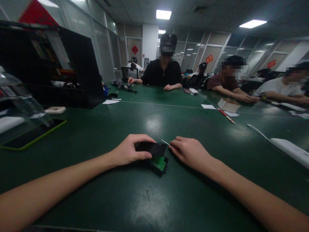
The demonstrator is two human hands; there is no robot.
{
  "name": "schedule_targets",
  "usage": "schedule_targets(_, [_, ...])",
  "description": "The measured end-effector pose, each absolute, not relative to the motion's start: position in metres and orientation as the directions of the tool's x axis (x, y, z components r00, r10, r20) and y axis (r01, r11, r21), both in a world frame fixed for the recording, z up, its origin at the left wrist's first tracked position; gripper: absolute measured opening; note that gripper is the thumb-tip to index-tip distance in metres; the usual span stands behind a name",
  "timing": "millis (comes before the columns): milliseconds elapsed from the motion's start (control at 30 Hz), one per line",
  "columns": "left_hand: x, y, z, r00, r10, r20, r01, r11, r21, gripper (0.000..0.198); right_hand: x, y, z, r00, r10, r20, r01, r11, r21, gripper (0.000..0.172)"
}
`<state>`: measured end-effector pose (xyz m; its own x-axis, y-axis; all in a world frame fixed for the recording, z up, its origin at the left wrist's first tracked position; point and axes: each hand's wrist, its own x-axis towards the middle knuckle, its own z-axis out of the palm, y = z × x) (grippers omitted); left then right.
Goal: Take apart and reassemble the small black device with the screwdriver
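My left hand (131, 149) grips a flat black cover (154, 148) between thumb and fingers. Under the cover, tilted and partly covered by it, is a small black case (160, 172) with a green circuit board (159, 162) showing inside. Just right of the case, my right hand (189, 149) rests on the table with fingers curled. A thin metal shaft, like a screwdriver's (164, 141), sticks out from its fingertips toward the cover; its handle is hidden in the hand.
On the left are a phone with a green edge (33, 133), a clear bottle (24, 93) and a large black box (84, 71). A white power strip (289, 148) lies right. Farther back are a small open box (228, 105), a red stick (226, 116) and people seated around the green table (101, 199).
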<state>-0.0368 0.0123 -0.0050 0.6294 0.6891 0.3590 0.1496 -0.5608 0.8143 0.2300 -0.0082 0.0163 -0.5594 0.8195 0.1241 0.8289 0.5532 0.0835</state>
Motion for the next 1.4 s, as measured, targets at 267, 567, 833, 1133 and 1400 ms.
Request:
schedule_targets(267, [-0.034,0.023,-0.013,0.381,0.88,0.282,-0.131,-0.25,0.959,0.054,0.221,-0.02,0.025,-0.598,0.761,0.252,0.729,0.647,-0.222,0.031])
schedule_targets(567, [-0.036,0.026,-0.01,0.419,0.88,0.223,0.372,-0.391,0.842,0.039,0.2,-0.039,0.026,-0.577,0.809,0.111,0.664,0.545,-0.512,0.032])
schedule_targets(833, [-0.037,0.014,0.008,0.571,0.819,0.056,0.581,-0.451,0.677,0.045,0.199,-0.038,0.012,-0.465,0.876,-0.125,0.577,0.193,-0.794,0.033])
schedule_targets(1133, [-0.036,0.009,0.004,0.503,0.859,0.097,0.644,-0.447,0.621,0.043,0.195,-0.037,0.001,-0.435,0.895,-0.094,0.198,-0.007,-0.98,0.037])
schedule_targets(1400, [-0.037,0.013,0.005,0.388,0.892,0.231,0.519,-0.419,0.745,0.041,0.192,-0.03,-0.008,-0.381,0.924,0.032,0.149,0.095,-0.984,0.028])
